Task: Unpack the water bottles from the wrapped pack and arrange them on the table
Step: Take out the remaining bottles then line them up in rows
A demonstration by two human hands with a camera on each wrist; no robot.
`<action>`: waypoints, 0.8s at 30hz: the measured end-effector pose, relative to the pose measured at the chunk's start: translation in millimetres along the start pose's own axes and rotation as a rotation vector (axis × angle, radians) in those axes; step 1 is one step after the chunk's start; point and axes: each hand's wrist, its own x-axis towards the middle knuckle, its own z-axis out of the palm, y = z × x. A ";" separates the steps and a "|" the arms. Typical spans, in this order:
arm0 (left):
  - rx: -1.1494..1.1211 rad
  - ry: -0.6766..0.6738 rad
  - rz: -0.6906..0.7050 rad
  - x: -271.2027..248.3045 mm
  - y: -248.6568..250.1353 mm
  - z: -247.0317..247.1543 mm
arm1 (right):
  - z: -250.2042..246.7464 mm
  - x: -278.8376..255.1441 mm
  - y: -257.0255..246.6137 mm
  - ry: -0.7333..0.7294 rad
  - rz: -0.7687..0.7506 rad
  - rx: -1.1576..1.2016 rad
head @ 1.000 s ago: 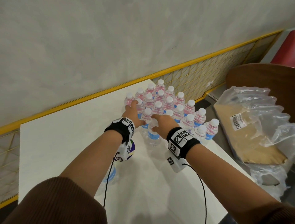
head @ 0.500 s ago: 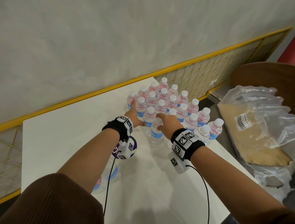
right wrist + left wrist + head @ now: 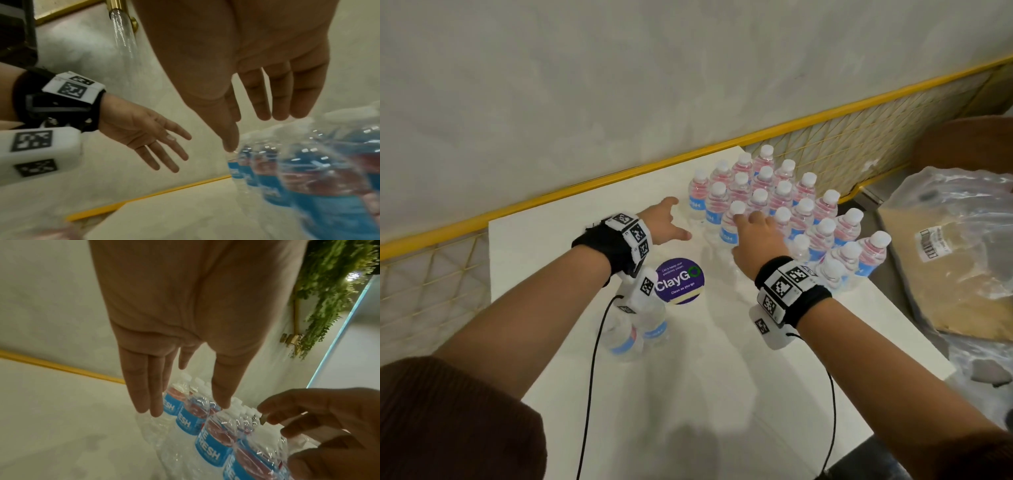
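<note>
Several small water bottles (image 3: 780, 198) with white caps and blue labels stand packed together at the table's far right corner, also in the left wrist view (image 3: 207, 449) and the right wrist view (image 3: 329, 186). My left hand (image 3: 681, 217) hovers just left of the group with fingers spread and straight (image 3: 185, 408), holding nothing. My right hand (image 3: 748, 229) is over the nearest-left bottles, fingers relaxed and holding nothing. Its thumb tip sits at one bottle's top (image 3: 252, 131). Two more bottles (image 3: 637, 329) stand apart under my left forearm.
A white table (image 3: 722, 377) stands against a yellow-railed mesh fence (image 3: 859, 137). It has a round purple sticker (image 3: 679, 281). Empty plastic wrap with a cardboard sheet (image 3: 945, 257) lies on a seat to the right, past the table's edge.
My left hand has come off the bottles and moved left, fingers spread. My right hand has let go of the bottle it held and now hangs relaxed above the caps.
</note>
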 end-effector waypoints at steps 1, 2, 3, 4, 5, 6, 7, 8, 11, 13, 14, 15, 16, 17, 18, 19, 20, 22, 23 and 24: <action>0.023 0.009 0.009 -8.1 -2.8 -5.5 | 1.8 -6.8 -10.8 -0.013 -0.041 0.046; 0.036 0.017 0.014 -16.2 -5.8 -10.7 | 3.8 -13.6 -22.1 -0.038 -0.086 0.103; 0.040 0.020 0.017 -24.5 -8.7 -14.8 | 6.1 -20.4 -33.4 -0.077 -0.128 0.150; 0.042 0.014 0.015 -33.0 -12.9 -18.0 | 9.0 -27.7 -44.4 -0.121 -0.169 0.181; 0.054 -0.001 0.011 -41.6 -18.0 -19.6 | 12.3 -34.9 -54.8 -0.162 -0.207 0.201; 0.086 -0.022 0.000 -49.1 -24.0 -20.4 | 17.0 -41.0 -64.3 -0.192 -0.237 0.214; 0.130 -0.052 -0.012 -56.9 -30.8 -19.7 | 22.6 -46.7 -72.7 -0.220 -0.255 0.225; 0.171 -0.085 -0.028 -64.4 -38.3 -17.9 | 29.0 -52.1 -80.2 -0.247 -0.267 0.232; 0.240 -0.150 -0.061 -85.7 -58.6 -10.8 | 45.5 -67.1 -97.6 -0.321 -0.285 0.206; 0.292 -0.162 -0.064 -101.4 -68.0 -8.0 | 51.2 -76.0 -105.0 -0.339 -0.258 0.204; 0.324 -0.181 -0.070 -110.0 -72.5 -7.1 | 52.5 -80.0 -107.6 -0.329 -0.244 0.213; 0.359 -0.214 -0.079 -118.7 -77.2 -5.8 | 52.9 -83.8 -109.7 -0.313 -0.227 0.218; 0.397 -0.258 -0.092 -126.9 -83.4 -3.7 | 53.4 -87.1 -110.9 -0.292 -0.213 0.221; 0.441 -0.296 -0.099 -133.9 -89.5 0.5 | 52.9 -91.0 -112.2 -0.268 -0.201 0.225; 0.467 -0.312 -0.096 -139.0 -95.4 6.4 | 52.7 -95.0 -112.9 -0.245 -0.190 0.223; 0.453 -0.301 -0.083 -141.3 -100.1 13.9 | 52.2 -99.5 -112.8 -0.227 -0.177 0.219; 0.408 -0.262 -0.063 -141.8 -103.5 21.2 | 53.5 -103.1 -111.6 -0.211 -0.165 0.210; 0.317 -0.176 -0.006 -141.4 -103.4 32.9 | 54.3 -113.0 -105.6 -0.192 -0.122 0.193; 0.281 -0.160 0.016 -141.3 -101.9 37.4 | 53.8 -118.0 -100.8 -0.185 -0.093 0.198; 0.237 -0.165 0.035 -141.1 -99.6 42.0 | 52.6 -122.9 -94.3 -0.176 -0.056 0.211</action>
